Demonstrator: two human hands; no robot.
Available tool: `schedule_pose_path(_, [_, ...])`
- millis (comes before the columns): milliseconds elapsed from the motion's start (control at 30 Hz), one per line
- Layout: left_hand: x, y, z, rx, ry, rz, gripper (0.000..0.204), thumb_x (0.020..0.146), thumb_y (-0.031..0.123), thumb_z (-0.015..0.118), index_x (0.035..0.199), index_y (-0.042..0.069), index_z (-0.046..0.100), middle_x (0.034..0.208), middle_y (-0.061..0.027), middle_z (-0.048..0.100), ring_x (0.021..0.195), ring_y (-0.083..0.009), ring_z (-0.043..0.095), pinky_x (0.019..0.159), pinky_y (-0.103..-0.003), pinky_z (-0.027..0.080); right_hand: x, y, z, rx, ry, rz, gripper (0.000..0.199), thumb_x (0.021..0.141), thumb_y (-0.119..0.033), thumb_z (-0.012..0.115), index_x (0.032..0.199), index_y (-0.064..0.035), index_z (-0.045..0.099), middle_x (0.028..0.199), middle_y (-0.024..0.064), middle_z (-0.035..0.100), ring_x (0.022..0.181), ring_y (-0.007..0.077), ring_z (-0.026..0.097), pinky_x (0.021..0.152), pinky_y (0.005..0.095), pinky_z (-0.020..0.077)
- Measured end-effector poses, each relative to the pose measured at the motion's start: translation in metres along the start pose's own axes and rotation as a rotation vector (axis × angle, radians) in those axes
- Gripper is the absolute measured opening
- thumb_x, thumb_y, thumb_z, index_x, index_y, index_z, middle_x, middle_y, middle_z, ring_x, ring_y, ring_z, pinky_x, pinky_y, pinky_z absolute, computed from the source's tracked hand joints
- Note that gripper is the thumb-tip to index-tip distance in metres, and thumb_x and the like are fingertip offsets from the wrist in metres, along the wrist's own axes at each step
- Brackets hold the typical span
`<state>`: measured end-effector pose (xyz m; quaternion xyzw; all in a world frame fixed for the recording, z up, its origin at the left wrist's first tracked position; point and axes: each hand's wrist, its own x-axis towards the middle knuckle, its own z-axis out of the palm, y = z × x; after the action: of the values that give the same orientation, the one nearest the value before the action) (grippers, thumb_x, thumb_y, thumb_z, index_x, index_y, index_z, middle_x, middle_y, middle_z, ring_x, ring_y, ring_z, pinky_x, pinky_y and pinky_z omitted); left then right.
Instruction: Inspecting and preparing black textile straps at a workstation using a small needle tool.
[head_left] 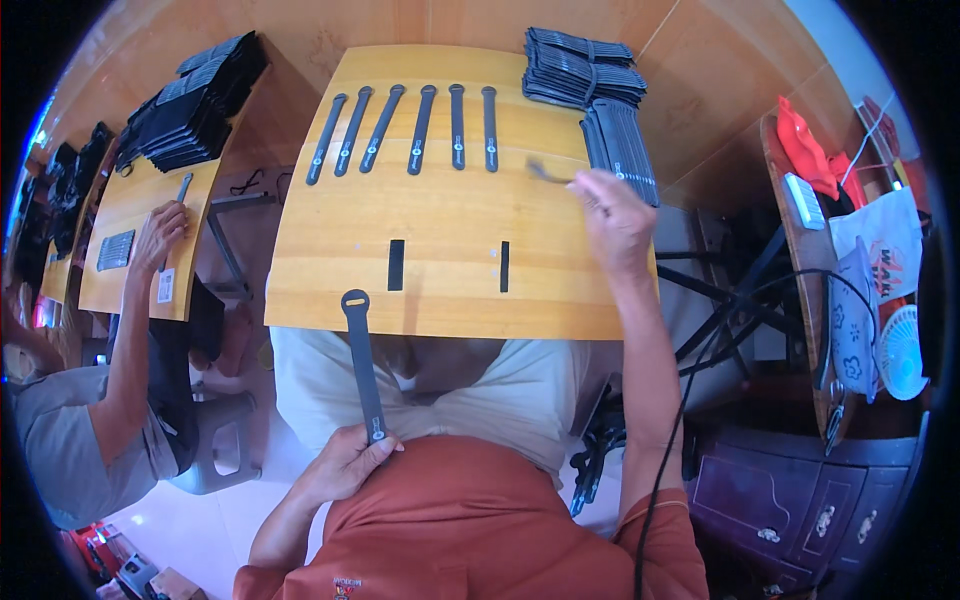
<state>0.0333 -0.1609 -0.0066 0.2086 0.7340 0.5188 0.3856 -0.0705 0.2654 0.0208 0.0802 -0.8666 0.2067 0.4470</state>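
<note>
My left hand (350, 461), closed at my lap, pinches the lower end of a dark grey strap (362, 345). That strap stands up in front of the table's near edge, its slotted round end at the top. Over the table's right side, my right hand (612, 215) is closed on another dark strap (548, 174), smeared by motion. Several like straps (421, 130) lie spaced in a row across the far half of the wooden table (330, 225). Close to my right hand is a fanned stack of straps (612, 140).
Banded bundles of straps (580, 68) sit at the table's far right corner. Two black strips (396, 265) lie on the near half. At left, a co-worker's hand (160, 232) works at another table. A cable (683, 395) hangs beside my right arm.
</note>
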Motion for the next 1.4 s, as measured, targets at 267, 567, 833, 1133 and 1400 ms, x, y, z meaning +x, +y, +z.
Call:
schedule_pose_path(267, [0.006,-0.009,0.004,0.032,0.105,0.128,0.021,0.100,0.019,0.057,0.099,0.000,0.067,0.091,-0.0078,0.064,0.087,-0.0189,0.061,0.079,-0.032,0.048,-0.053,0.010,0.021,-0.112,-0.303,0.156,0.015,0.080,-0.008,0.076,0.094,-0.0048,0.072,0.095,0.0105,0.073,0.084,0.0276,0.072,0.072,0.0353,0.0566])
schedule_pose_path(567, [0.014,-0.008,0.009,-0.151,0.138,0.010,0.023,0.099,0.022,0.061,0.103,-0.001,0.067,0.094,-0.0054,0.066,0.087,-0.0124,0.060,0.080,-0.029,0.048,-0.054,0.013,0.021,-0.164,-0.428,0.198,0.015,0.085,-0.015,0.071,0.095,-0.0040,0.071,0.108,0.0078,0.071,0.090,0.0292,0.069,0.076,0.0398,0.0546])
schedule_pose_path(833, [0.022,-0.002,0.013,-0.185,0.137,0.001,0.024,0.099,0.022,0.062,0.104,-0.001,0.066,0.092,-0.0027,0.064,0.086,-0.0105,0.057,0.078,-0.027,0.047,-0.052,0.008,0.018,-0.228,-0.454,0.230,0.029,0.087,-0.029,0.071,0.099,-0.0028,0.071,0.120,0.0095,0.068,0.096,0.0297,0.068,0.079,0.0407,0.0548])
schedule_pose_path(1133, [0.041,0.013,0.020,-0.199,0.120,0.036,0.019,0.100,0.020,0.060,0.103,0.002,0.063,0.082,0.0021,0.056,0.074,-0.0075,0.049,0.067,-0.025,0.042,-0.066,-0.147,-0.003,0.670,-0.699,0.575,0.042,0.086,-0.017,0.076,0.124,-0.0036,0.063,0.104,0.0062,0.071,0.063,0.0075,0.059,0.059,0.0237,0.0502])
schedule_pose_path(1400, [0.047,0.006,0.025,-0.318,-0.018,0.118,0.023,0.099,0.019,0.063,0.113,0.001,0.064,0.090,0.0015,0.060,0.077,-0.0073,0.053,0.071,-0.025,0.046,-0.101,-0.182,0.019,1.451,-0.757,1.040,0.035,0.092,-0.003,0.069,0.124,0.0027,0.058,0.097,0.0102,0.070,0.064,0.0064,0.059,0.055,0.0215,0.0461])
